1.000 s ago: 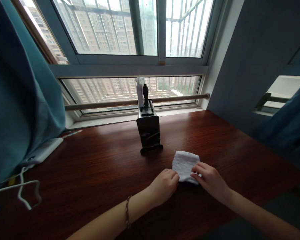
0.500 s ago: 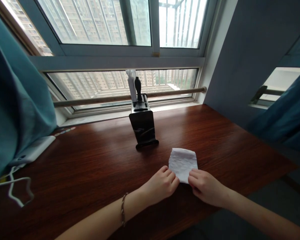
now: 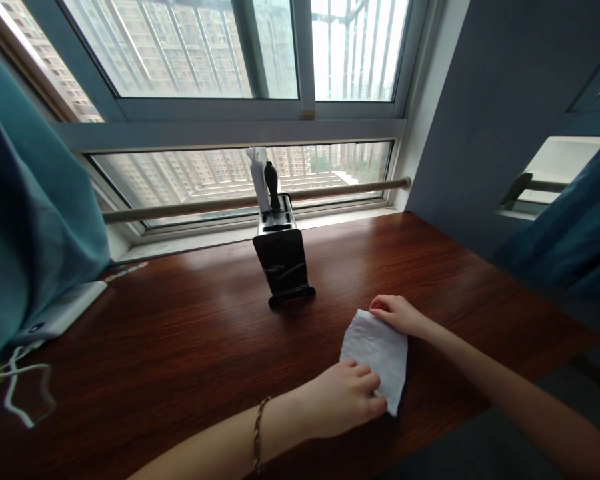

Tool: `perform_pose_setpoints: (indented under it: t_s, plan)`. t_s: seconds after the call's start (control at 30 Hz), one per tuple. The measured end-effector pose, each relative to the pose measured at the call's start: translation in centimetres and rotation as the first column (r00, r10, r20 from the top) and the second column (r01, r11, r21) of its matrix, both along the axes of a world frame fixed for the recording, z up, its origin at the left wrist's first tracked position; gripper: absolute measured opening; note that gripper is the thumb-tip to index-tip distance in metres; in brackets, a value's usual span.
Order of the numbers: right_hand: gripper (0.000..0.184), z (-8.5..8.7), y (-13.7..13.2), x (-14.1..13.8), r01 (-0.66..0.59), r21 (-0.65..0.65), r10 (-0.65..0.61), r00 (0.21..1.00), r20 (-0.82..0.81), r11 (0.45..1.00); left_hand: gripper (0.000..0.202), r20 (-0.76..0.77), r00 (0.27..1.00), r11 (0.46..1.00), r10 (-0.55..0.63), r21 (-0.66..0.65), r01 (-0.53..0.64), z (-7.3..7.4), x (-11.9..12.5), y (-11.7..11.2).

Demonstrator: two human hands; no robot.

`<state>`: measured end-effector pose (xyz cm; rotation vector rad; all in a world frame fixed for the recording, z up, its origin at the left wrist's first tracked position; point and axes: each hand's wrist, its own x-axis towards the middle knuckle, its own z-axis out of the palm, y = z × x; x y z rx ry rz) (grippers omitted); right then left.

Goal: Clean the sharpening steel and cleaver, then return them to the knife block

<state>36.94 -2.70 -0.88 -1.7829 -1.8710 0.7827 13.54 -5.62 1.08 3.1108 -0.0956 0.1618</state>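
Observation:
A white cloth (image 3: pixel 380 353), which could also be thick tissue, lies at a slant on the dark red-brown wooden table (image 3: pixel 205 360). My left hand (image 3: pixel 347 399), with a bracelet (image 3: pixel 259 433) at the wrist, is closed on its lower left side, fingers curled over the edge. At the far edge my right hand (image 3: pixel 400 315) pinches the cloth near its upper corner. Beyond the hands stands a black knife block (image 3: pixel 283 263) holding a black-handled knife (image 3: pixel 271 183) and a white item (image 3: pixel 260 177) whose kind I cannot make out.
On the left, a white device (image 3: pixel 63 313) with white cables (image 3: pixel 17 393) lies by the blue curtain (image 3: pixel 35 200). A rail (image 3: pixel 195 209) runs along the window behind the table. A grey wall (image 3: pixel 480 167) rises at right.
My right hand has moved from the cloth's near edge to its far edge. The cloth has turned and looks larger, drawn nearer. My left hand has shifted slightly right and nearer.

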Motion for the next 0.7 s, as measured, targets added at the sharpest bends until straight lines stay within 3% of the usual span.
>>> perform_pose_setpoints:
  t_s: [0.13,0.27,0.47,0.57,0.7]
  plan:
    - [0.026,-0.9,0.1,-0.6,-0.073,0.023,0.071,0.994,0.081,0.997,0.013,0.126,0.991,0.994,-0.033,0.106,0.02,-1.4,-0.4,-0.6]
    - [0.026,-1.3,-0.2,-0.3,-0.008,0.098,0.002,0.998,0.063,0.995,0.015,0.176,0.982,0.988,-0.07,0.147,0.045,-1.9,-1.6,-1.1]
    - [0.025,-1.0,-1.1,0.2,-0.036,0.105,0.014,0.98,0.2,0.994,0.015,0.17,0.984,0.991,0.045,0.117,-0.065,-1.9,-3.1,-1.5]
    - [0.027,-0.4,-1.7,0.0,-0.121,0.18,0.059,0.947,0.317,0.976,0.024,0.172,0.982,0.988,0.079,0.117,-0.1,-2.3,-3.6,-2.0]
    - [0.049,-0.9,-2.2,-0.5,-0.365,0.271,0.246,0.889,0.386,0.891,0.031,0.266,0.961,0.965,0.078,0.224,-0.14,-3.9,-4.5,-2.3]
